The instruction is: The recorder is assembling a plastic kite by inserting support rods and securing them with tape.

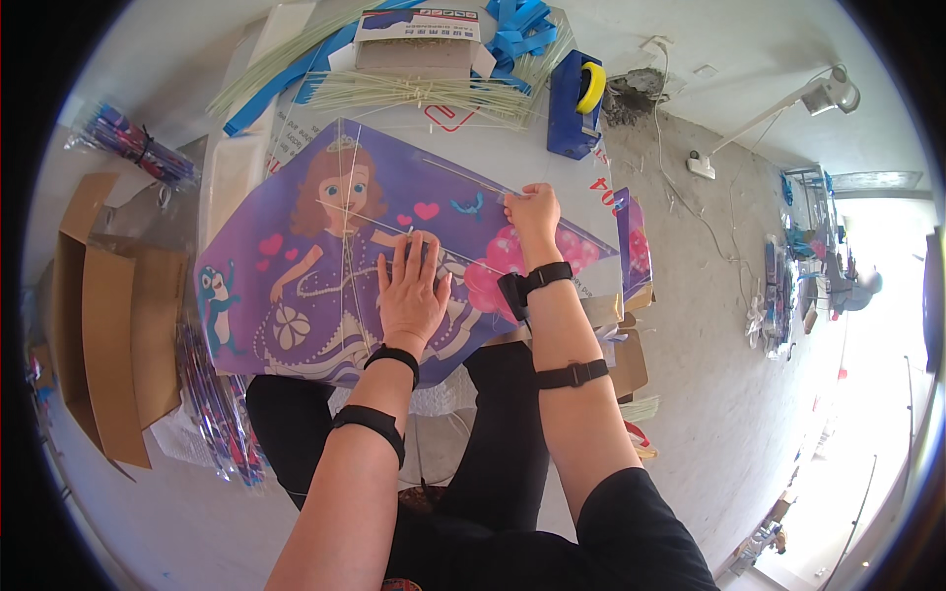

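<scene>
Left hand [410,291] spread, right hand [533,209] curled

Left palm lies on the purple kite [325,261], atop the table [581,202]; right fingertips meet its upper-right edge, grip unclear; probably aligning the edge rod [463,173]; next move calls for steadiness; a bare strip separates kite and tape dispenser [569,108].

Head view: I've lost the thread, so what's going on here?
A person is working on a printed purple sheet with thin rods across it. The left hand lies spread on the sheet; the right hand is curled at its upper right edge, its grip unclear. Beyond the sheet are pale sticks, an open box and a blue tape dispenser.
</scene>
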The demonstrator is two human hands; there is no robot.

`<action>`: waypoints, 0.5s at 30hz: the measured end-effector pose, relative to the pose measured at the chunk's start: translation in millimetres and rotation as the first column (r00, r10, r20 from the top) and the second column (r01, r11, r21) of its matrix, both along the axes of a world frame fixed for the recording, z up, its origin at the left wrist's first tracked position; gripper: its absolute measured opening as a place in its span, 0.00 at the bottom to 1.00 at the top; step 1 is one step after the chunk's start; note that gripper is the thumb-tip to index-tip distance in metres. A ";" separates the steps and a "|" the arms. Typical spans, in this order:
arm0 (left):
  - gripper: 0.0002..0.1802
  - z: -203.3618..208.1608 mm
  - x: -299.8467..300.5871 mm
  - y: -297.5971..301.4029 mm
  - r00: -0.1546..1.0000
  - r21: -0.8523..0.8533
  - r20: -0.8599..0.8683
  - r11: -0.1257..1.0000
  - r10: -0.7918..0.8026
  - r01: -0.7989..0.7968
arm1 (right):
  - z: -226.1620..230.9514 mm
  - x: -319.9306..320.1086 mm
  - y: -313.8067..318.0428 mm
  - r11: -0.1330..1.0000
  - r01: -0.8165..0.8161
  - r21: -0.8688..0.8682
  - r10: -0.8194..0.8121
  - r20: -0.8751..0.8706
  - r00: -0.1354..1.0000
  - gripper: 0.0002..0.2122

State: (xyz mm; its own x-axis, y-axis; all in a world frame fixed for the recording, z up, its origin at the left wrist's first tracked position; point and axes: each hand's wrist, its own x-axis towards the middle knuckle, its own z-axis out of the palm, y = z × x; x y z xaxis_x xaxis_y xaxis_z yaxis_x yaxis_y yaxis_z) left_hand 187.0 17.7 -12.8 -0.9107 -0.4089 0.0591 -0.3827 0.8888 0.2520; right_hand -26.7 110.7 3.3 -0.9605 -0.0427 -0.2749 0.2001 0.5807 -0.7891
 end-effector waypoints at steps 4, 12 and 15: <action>0.32 -0.7 -1.2 1.4 1.000 0.001 -0.012 1.000 0.000 0.000 | -1.7 -5.2 -0.5 0.995 -0.006 0.099 0.006 0.000 1.000 0.15; 0.31 -1.4 -2.5 2.5 1.000 0.001 -0.023 1.000 -0.002 0.002 | -6.7 -11.8 0.3 0.995 -0.037 0.094 0.042 -0.049 0.998 0.13; 0.31 -0.7 -1.3 1.2 1.000 0.001 -0.013 1.000 -0.006 0.006 | -2.1 -14.2 -3.6 0.994 -0.066 0.092 0.068 -0.014 0.998 0.12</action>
